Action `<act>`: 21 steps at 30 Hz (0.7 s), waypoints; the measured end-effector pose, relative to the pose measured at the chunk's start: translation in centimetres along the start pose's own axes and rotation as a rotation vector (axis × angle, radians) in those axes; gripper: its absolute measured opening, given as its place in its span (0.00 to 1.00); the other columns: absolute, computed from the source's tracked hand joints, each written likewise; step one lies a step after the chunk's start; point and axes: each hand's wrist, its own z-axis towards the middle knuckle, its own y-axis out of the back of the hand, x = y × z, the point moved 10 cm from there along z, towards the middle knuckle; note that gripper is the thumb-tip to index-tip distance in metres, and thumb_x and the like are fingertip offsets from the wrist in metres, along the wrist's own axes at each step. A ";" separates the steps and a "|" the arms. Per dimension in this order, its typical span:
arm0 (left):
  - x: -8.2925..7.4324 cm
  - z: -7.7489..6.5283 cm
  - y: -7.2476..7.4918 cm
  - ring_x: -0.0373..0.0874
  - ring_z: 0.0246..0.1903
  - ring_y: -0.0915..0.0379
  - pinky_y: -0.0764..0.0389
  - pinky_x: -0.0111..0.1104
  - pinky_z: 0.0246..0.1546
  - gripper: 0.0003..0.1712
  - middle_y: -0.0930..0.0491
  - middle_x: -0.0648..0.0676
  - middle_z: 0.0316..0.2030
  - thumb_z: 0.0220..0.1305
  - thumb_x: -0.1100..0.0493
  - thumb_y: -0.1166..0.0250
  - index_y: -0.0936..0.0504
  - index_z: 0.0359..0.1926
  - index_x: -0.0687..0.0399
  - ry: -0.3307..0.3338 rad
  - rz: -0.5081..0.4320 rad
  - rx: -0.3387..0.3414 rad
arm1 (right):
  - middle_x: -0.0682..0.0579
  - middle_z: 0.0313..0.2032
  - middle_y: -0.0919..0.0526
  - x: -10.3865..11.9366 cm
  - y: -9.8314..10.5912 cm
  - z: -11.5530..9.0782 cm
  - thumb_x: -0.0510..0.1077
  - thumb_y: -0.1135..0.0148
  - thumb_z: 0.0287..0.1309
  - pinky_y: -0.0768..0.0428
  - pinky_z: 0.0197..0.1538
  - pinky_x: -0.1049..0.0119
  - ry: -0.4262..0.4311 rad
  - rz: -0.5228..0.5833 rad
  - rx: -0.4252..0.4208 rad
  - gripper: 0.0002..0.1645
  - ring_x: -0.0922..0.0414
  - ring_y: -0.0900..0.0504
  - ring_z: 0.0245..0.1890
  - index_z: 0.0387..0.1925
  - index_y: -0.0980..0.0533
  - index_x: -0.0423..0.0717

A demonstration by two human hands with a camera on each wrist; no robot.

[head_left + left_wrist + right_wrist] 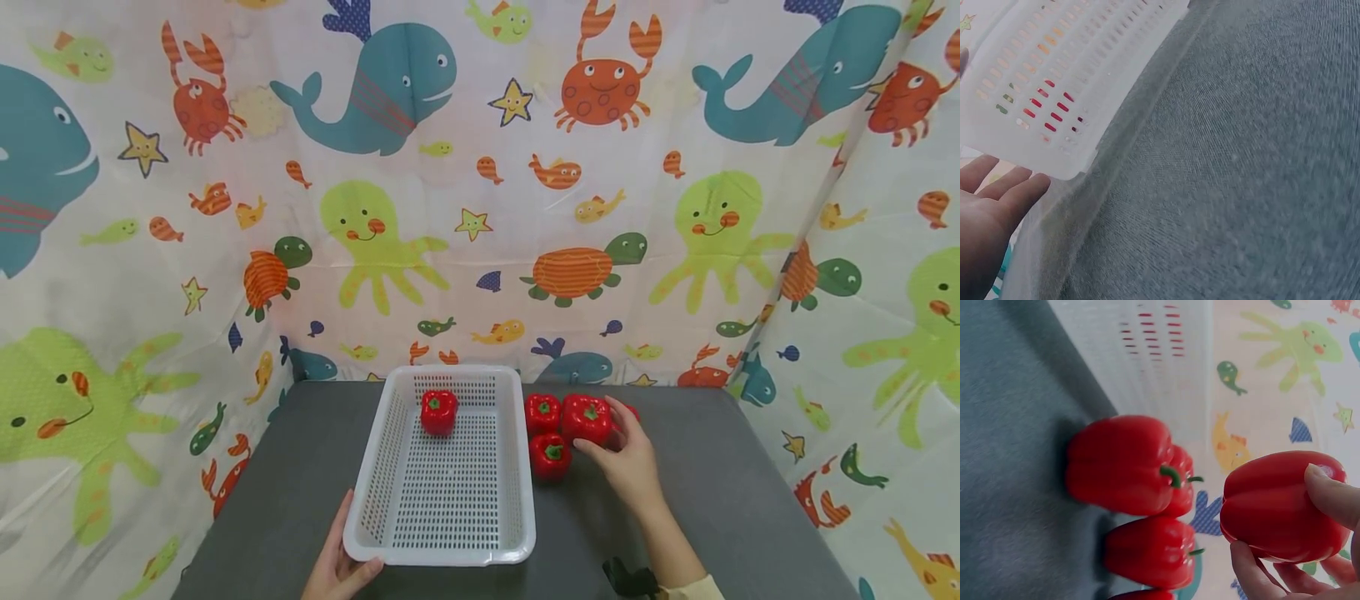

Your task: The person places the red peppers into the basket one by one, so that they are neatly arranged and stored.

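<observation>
A glossy red bell pepper (pixel 1285 506) is held up by my right hand (pixel 626 458), thumb on one side and fingers on the other. It hangs above the other peppers in the right wrist view. Beside the basket stand more red bell peppers, one at the front (pixel 551 457), one behind it (pixel 542 414) and another partly hidden behind my hand. One bell pepper (pixel 438 412) sits inside the white plastic basket (pixel 442 557), toward its back. At the basket's front left corner, my left hand (pixel 337 554) touches the rim with extended fingers (pixel 1025 194).
The basket rests on a dark grey table (pixel 300 467). A curtain (pixel 465 275) printed with sea animals surrounds the table at the back and both sides. A dark strap (pixel 630 577) lies by the right wrist.
</observation>
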 end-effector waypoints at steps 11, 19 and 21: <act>-0.3 0.2 -0.1 0.75 0.68 0.40 0.12 0.44 0.54 0.63 0.50 0.68 0.77 0.60 0.70 0.31 0.63 0.81 0.41 -0.046 0.038 -0.025 | 0.46 0.73 0.35 3.0 -2.1 1.4 0.51 0.22 0.52 0.17 0.61 0.43 0.006 0.029 0.031 0.53 0.41 0.32 0.70 0.75 0.40 0.56; 0.0 0.2 -0.1 0.75 0.69 0.43 0.13 0.42 0.55 0.63 0.53 0.67 0.78 0.61 0.69 0.30 0.65 0.81 0.42 -0.032 0.037 -0.030 | 0.48 0.73 0.33 5.1 -4.9 2.7 0.52 0.21 0.50 0.21 0.64 0.40 0.012 0.038 0.051 0.54 0.42 0.30 0.69 0.75 0.40 0.58; 0.0 0.2 -0.1 0.75 0.70 0.44 0.13 0.42 0.56 0.63 0.54 0.67 0.78 0.61 0.69 0.31 0.66 0.81 0.43 -0.030 0.035 -0.026 | 0.48 0.72 0.32 5.7 -5.6 3.0 0.52 0.21 0.50 0.19 0.63 0.42 0.029 0.045 0.056 0.54 0.43 0.29 0.68 0.74 0.40 0.59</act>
